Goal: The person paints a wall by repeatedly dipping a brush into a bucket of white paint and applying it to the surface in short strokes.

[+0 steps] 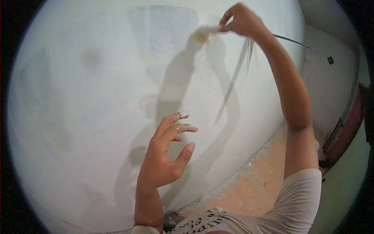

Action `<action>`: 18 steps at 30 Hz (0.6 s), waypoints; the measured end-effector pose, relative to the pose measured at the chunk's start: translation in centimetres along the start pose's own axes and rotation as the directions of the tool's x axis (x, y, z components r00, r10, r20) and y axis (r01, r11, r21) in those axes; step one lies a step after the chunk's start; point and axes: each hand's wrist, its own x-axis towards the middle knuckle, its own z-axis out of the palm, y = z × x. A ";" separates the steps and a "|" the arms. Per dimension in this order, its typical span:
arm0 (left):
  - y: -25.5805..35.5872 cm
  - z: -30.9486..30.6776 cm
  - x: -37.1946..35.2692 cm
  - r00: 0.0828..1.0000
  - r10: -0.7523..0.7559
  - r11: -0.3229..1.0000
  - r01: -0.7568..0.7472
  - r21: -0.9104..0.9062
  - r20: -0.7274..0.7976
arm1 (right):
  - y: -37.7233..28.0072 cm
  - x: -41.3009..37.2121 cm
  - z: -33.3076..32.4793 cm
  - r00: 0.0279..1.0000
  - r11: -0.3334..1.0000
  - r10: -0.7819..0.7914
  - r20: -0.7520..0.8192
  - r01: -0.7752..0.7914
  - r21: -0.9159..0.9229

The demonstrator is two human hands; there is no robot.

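My right hand (241,21) is raised high at the upper right, its thumb and fingers pinched on a small paintbrush (201,37). The brush looks blurred, with a pale handle and yellowish bristles against the white wall (117,93). Lower down, my left hand (167,152) hangs in front of the wall with nothing in it. Its fingers are bent and apart, and white paint marks the fingertips. Greyish patches show through the wall's white coat, around the brush and at the far left.
A dark wire (292,41) sticks out beside my right forearm, and a thin pale strand (249,58) hangs below it. An orange-brown floor (249,183) runs along the wall's foot, with white spatters at the edge. A second wall (331,78) stands at right.
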 end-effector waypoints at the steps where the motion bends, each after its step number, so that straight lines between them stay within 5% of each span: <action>1: 0.0 0.1 0.2 1.000 0.006 1.000 -0.006 0.006 -0.011 | -0.4 0.7 -1.7 0.999 0.999 0.048 -0.022 -0.048 -0.018; 2: -0.1 0.1 0.5 1.000 0.013 1.000 -0.013 0.012 -0.022 | -0.6 2.3 -1.6 0.983 0.987 0.160 -0.087 -0.160 0.006; 6: -0.4 -0.2 1.0 1.000 -0.001 1.000 0.001 0.003 -0.010 | -1.6 3.7 -3.0 0.961 0.990 0.133 -0.243 -0.141 -0.013; 8: -0.5 -0.2 0.9 1.000 -0.005 1.000 0.004 -0.021 -0.015 | -2.2 3.0 -4.2 0.944 0.977 0.197 -0.265 -0.165 0.138; 10: -0.3 -0.2 0.8 1.000 -0.008 0.999 0.007 -0.044 -0.020 | 0.0 3.2 -2.3 0.921 1.000 0.030 -0.389 -0.027 0.013; 12: -0.3 -0.3 0.8 1.000 -0.001 0.999 0.000 -0.034 -0.013 | 1.2 1.5 0.5 0.987 0.995 -0.096 -0.132 0.100 0.020; 13: -0.4 -0.2 0.8 1.000 0.000 0.999 -0.001 -0.036 -0.011 | 0.9 0.4 2.3 0.980 0.992 -0.128 -0.154 0.128 -0.011; 14: -0.7 -0.2 1.0 1.000 -0.011 0.997 0.010 -0.072 -0.016 | -0.4 -1.8 3.6 0.982 0.991 0.028 -0.185 -0.003 0.134; 15: -1.0 -0.2 1.0 0.999 -0.030 0.993 0.028 -0.113 -0.017 | -0.7 -3.6 5.1 0.980 0.993 -0.076 -0.186 0.091 0.075; 18: -2.4 -0.4 1.5 1.000 -0.021 0.995 0.022 -0.100 0.018 | -1.4 -10.9 11.0 1.000 0.995 0.025 0.010 -0.026 0.096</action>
